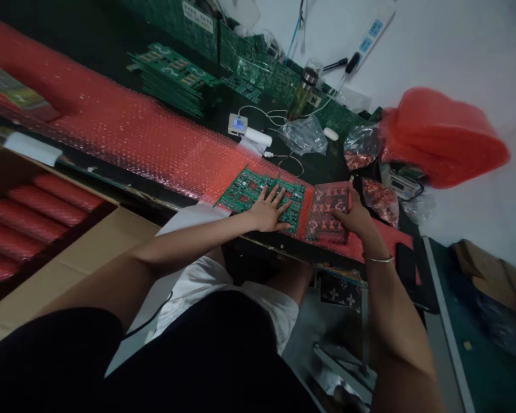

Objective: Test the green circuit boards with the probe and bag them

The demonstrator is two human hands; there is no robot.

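My left hand (270,213) lies flat with fingers spread on a green circuit board panel (237,190), which rests on a long strip of red bubble wrap (172,155). To its right is a flat bundle of circuit boards (327,211) covered in the same red wrap. My right hand (358,215) grips the right edge of this bundle, thumb on top. The fingers on the far side are partly hidden. Between the two hands the wrap runs on from the loose panel to the bundle.
A stack of circuit boards (172,80) stands at the back left, more boards along the wall. A bottle (303,94), a small white device with a screen (238,124) and cables lie behind. A red bubble wrap roll (447,137) is at right; a carton (90,252) holds red rolls at left.
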